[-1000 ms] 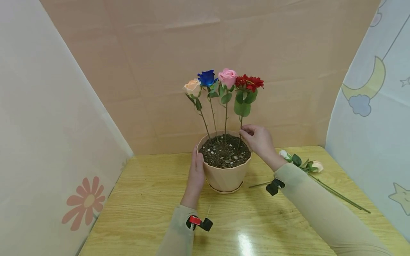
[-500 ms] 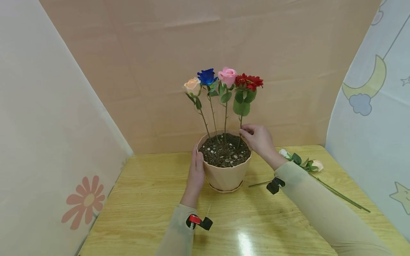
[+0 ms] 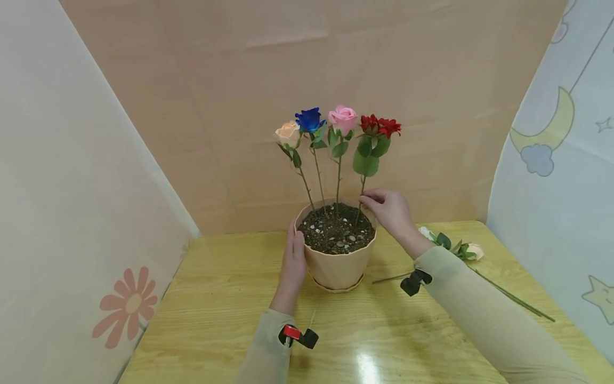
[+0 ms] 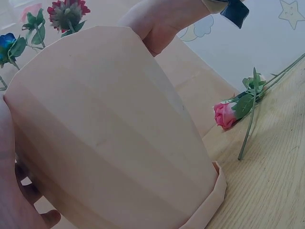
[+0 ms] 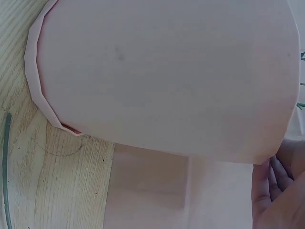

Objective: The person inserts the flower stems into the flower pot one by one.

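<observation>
- Red twin-bloomed, fabric-looking flower (image 3: 367, 162) has swung slightly toward 3 o'clock since the earlier frame, its two heads now showing apart instead of overlapped
- Right hand (image 3: 390, 210) pinches that flower's thin green stem just above the rim, near 1 o'clock; the stem's foot stands in the dark, pebble-flecked soil (image 3: 331, 240) toward 3 o'clock
- Left hand (image 3: 291, 264) is clamped on the wall of the beige-pink, faceted flowerpot (image 3: 338, 269) at 9 o'clock, well apart from the right hand, and has barely shifted
- Green-stemmed peach rose (image 3: 288, 133), blue rose (image 3: 309, 120) and pink rose (image 3: 342, 119) stand in the soil between 10 and 12 o'clock
- Around 3 o'clock from the pot, a white rose (image 3: 425, 233) and a pale rose (image 3: 475, 252) lie on the yellow wood-grained table (image 3: 230, 277); the left wrist view adds a deep-pink rose (image 4: 225, 116)
- That swing suggests the red flower is being angled in place, so its setting looks near done but unfinished, with the loose roses unplanted
</observation>
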Demonstrator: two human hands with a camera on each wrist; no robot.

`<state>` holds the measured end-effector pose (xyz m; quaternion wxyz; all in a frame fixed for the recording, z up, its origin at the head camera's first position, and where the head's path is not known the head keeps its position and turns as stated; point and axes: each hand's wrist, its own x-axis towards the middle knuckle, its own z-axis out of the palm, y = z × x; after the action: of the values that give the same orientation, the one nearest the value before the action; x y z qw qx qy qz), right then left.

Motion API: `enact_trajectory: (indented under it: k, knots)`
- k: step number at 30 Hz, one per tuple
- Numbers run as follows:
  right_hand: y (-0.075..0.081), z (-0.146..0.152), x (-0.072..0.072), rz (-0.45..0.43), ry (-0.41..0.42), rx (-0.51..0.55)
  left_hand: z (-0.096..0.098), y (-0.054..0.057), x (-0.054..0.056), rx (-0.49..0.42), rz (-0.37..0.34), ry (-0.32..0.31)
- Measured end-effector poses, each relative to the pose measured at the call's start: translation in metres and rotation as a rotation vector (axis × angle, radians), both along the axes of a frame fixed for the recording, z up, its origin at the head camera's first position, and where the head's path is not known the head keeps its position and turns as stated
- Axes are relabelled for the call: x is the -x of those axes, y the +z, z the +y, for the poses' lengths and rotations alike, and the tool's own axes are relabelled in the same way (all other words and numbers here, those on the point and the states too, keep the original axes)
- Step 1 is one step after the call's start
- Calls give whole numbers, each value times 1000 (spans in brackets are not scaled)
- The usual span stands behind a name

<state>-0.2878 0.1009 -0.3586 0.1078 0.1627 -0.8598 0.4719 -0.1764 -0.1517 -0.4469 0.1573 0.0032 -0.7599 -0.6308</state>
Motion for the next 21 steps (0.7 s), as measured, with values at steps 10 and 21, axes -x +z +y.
enact_trajectory:
  k: [10,21]
  knots:
    - [1,4,1,-58,27,59,3,2,-4,6,3,16]
    - [22,0,-3,134,-42,74,2,1,-4,19,-20,13]
